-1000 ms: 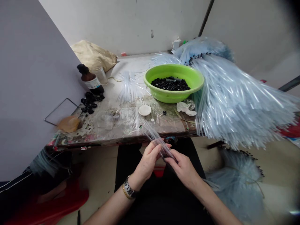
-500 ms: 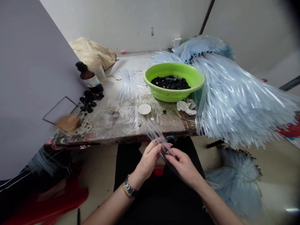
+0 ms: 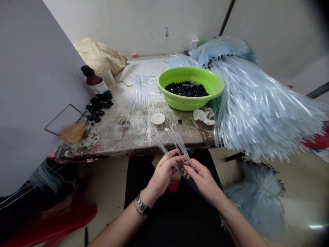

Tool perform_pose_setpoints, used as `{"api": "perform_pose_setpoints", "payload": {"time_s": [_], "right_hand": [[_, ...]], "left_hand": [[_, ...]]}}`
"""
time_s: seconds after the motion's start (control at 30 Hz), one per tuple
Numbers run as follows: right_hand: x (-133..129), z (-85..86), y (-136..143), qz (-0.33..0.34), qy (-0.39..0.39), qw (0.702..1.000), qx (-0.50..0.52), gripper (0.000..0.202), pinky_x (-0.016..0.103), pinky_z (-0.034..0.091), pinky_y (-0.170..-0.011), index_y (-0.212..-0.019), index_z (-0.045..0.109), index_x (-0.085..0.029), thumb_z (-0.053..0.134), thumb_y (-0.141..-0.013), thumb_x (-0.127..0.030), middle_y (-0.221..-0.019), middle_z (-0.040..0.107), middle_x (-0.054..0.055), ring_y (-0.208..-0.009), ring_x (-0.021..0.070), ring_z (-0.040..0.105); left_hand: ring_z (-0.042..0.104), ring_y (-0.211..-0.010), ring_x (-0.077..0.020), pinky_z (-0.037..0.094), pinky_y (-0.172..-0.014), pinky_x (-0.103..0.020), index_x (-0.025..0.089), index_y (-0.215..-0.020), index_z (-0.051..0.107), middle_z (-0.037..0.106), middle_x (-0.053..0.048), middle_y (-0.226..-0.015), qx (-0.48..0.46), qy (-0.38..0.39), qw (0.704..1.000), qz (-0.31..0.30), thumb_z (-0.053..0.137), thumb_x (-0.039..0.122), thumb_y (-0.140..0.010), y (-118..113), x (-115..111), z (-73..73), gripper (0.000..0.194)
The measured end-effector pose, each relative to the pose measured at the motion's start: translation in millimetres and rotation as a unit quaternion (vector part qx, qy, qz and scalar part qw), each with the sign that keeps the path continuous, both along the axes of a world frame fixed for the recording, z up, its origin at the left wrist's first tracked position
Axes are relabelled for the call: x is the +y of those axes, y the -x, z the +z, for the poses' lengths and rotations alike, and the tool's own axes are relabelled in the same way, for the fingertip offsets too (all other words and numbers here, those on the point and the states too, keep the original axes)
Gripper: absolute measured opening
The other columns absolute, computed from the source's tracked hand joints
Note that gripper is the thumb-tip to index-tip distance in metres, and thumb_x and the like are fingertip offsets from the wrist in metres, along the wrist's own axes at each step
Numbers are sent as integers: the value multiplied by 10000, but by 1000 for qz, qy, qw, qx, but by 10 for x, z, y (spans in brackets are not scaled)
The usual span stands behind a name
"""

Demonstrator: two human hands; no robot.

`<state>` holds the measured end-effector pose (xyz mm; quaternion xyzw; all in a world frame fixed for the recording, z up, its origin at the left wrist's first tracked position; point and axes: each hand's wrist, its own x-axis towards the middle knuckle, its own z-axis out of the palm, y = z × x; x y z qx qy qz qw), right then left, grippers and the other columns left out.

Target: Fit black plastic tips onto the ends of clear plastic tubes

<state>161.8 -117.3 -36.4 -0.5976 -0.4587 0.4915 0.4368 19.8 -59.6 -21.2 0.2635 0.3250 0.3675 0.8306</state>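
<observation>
Several thin clear plastic tubes [image 3: 181, 144] run between my two hands, just off the table's front edge and over my lap. My left hand [image 3: 164, 169] is closed round one part of them, its fingers partly bent across the tubes. My right hand [image 3: 200, 176] pinches the other part between thumb and fingers. The tubes fan into two groups toward the table, and their lower ends are hard to see against the dark clothing. Beyond them on the table lie a small white dish [image 3: 157, 118] and a tiny white disc [image 3: 166, 129].
A green basin [image 3: 190, 104] holds small black pieces. On the right a big heap of clear tubes [image 3: 262, 109] overhangs the table. At left stand a brown bottle [image 3: 99, 87], black caps [image 3: 96, 109] and a tan lump [image 3: 72, 133]. More tubes [image 3: 257, 199] lie on the floor.
The tubes between my hands have spread from one bunch into two separate groups. My left fingers have loosened and stretched out a little; my right hand has shifted slightly.
</observation>
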Motion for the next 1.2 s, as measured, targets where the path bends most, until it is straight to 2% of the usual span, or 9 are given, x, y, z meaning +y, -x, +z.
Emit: {"api": "perform_pose_setpoints", "payload": {"time_s": [0.17, 0.27, 0.43, 0.6, 0.67, 0.83, 0.97, 1.07, 1.2], "right_hand": [[-7, 17, 35, 14, -7, 999, -44, 186, 264, 437, -721, -928, 625, -170, 540, -847, -314, -834, 635, 16, -763, 158, 558], [0, -14, 44, 10, -12, 997, -79, 154, 267, 437, -734, -878, 643, -165, 559, -827, -285, -828, 646, 13, -773, 166, 565], [-10, -64, 46, 1, -23, 996, -84, 166, 268, 450, -700, -837, 648, -164, 537, -840, -287, -821, 656, 31, -768, 176, 581], [-33, -8, 60, -6, -72, 982, -176, 139, 276, 437, -727, -811, 638, -184, 521, -849, -250, -824, 644, 45, -786, 185, 588], [-30, 22, 57, -4, -76, 981, -181, 142, 272, 432, -730, -820, 630, -186, 508, -858, -250, -824, 640, 42, -787, 180, 586], [-14, 29, -32, -9, -34, 989, -144, 182, 249, 411, -650, -820, 576, -184, 470, -894, -312, -740, 594, 5, -693, 148, 540], [-16, 64, -129, 12, -25, 996, -86, 193, 255, 423, -686, -872, 539, -189, 437, -918, -346, -773, 601, 3, -725, 147, 550], [-33, 184, -174, 21, -36, 998, -43, 199, 261, 434, -721, -888, 528, -195, 436, -925, -368, -782, 586, 5, -746, 146, 546], [-97, 418, -282, -35, -67, 996, 56, 184, 289, 472, -727, -962, 510, -222, 469, -914, -394, -775, 574, 7, -744, 158, 581]], "left_hand": [[657, -970, -257, 437, -890, -376, 110, -1133, 570, 718, -162, -1043, 10, -11, 1000, -9, 609, 211, -803, -13, -20, 29, 347], [655, -960, -248, 428, -903, -379, 116, -1142, 581, 710, -162, -1074, 20, -18, 999, -18, 601, 216, -811, -14, -29, 29, 346], [644, -990, -261, 421, -911, -391, 132, -1162, 590, 702, -161, -1097, 13, -20, 999, -33, 611, 227, -809, -9, -42, -10, 366], [639, -994, -255, 422, -914, -391, 135, -1176, 583, 700, -156, -1103, 13, -17, 999, -30, 600, 225, -821, -14, -70, -24, 366], [631, -1020, -252, 423, -915, -379, 136, -1163, 584, 697, -152, -1110, 11, -20, 1000, -21, 590, 222, -830, -21, -73, -12, 344], [643, -999, -252, 441, -896, -378, 126, -1062, 595, 715, -139, -1022, -2, -9, 1000, 22, 579, 211, -830, -47, -50, 15, 248], [671, -824, -207, 465, -874, -400, 135, -1011, 572, 713, -87, -857, -7, -4, 998, 63, 576, 231, -835, -49, -19, 7, 200], [612, -618, -137, 497, -827, -403, 150, -987, 568, 629, 2, -692, -20, -26, 997, 64, 556, 257, -857, -36, 4, 33, 169], [500, -519, -101, 528, -698, -360, 149, -986, 575, 513, 43, -617, -47, -49, 996, 50, 505, 255, -889, 11, 70, 137, 160]]}}
